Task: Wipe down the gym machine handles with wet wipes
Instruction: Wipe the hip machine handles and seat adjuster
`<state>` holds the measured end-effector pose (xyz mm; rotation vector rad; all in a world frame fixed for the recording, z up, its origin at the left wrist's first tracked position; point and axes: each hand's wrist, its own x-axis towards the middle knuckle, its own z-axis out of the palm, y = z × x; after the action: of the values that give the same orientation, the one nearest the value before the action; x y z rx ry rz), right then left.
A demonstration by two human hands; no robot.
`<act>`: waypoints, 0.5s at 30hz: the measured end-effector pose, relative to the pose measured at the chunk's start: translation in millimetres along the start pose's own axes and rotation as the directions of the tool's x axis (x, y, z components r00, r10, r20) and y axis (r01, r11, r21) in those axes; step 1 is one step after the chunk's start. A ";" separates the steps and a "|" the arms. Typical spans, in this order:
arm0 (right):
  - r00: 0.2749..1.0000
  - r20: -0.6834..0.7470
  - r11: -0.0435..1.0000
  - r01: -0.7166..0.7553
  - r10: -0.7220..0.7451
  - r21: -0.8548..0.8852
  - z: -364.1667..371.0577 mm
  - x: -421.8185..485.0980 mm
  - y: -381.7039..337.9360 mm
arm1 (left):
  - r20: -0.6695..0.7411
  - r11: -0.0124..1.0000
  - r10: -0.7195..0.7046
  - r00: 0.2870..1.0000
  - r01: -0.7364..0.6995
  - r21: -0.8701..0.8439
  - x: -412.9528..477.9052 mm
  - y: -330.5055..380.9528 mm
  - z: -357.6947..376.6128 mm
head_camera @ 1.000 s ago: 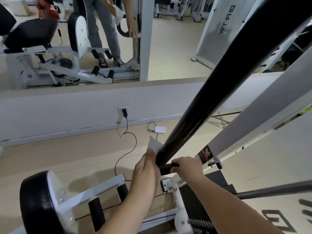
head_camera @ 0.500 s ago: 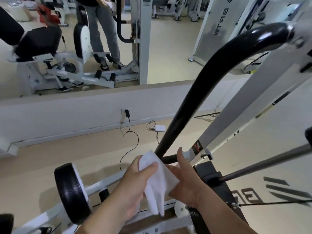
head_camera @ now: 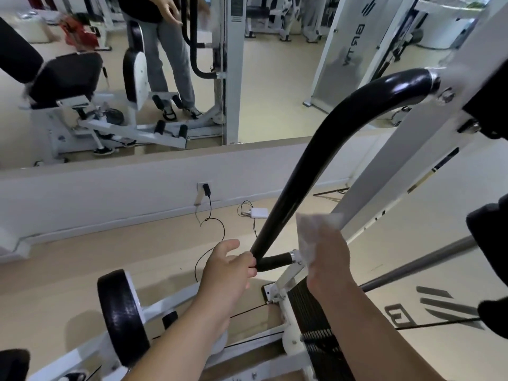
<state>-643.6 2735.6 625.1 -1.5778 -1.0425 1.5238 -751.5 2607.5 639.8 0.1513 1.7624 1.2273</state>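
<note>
A long curved black handle (head_camera: 316, 160) of a white gym machine runs from the upper right down to a short black end piece (head_camera: 275, 262) at the centre. My right hand (head_camera: 328, 259) holds a white wet wipe (head_camera: 313, 232) just right of the handle's lower end, apart from the bar. My left hand (head_camera: 229, 266) is empty, fingers loosely spread, its fingertips touching the handle's lower bend.
The machine's white frame (head_camera: 384, 193) slants up to the right, and a black weight stack (head_camera: 316, 325) sits below my right arm. A round black pad (head_camera: 121, 314) stands lower left. A wall mirror (head_camera: 261, 78) faces me; a cable (head_camera: 211, 232) lies on the floor.
The wipe has passed from my left hand to my right hand. My left hand opened and moved to the handle's lower bend; the view has lifted, showing more of the handle.
</note>
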 end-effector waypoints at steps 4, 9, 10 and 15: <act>0.934 0.326 0.990 0.134 -0.143 0.049 35.3 -25.6 -8.8 | -0.017 1.000 -0.017 1.000 0.016 -0.007 6.1 -4.5 0.8; 0.937 0.346 0.991 0.082 -0.040 -0.107 56.7 -13.1 26.8 | -0.047 0.999 -0.042 0.998 0.042 -0.007 18.2 -6.2 -3.0; 0.936 0.352 0.987 0.045 0.013 -0.157 58.0 -6.6 36.4 | -0.039 0.999 -0.053 0.998 0.052 -0.007 19.8 -6.2 -2.5; 0.902 0.414 0.976 -0.035 0.124 -0.215 54.7 9.5 45.4 | -0.026 0.997 -0.081 0.996 0.081 -0.018 27.7 -8.9 -2.6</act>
<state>-694.6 2721.8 576.6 -1.4656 -1.4277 1.9267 -765.0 2617.2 615.7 0.0537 1.7633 1.1904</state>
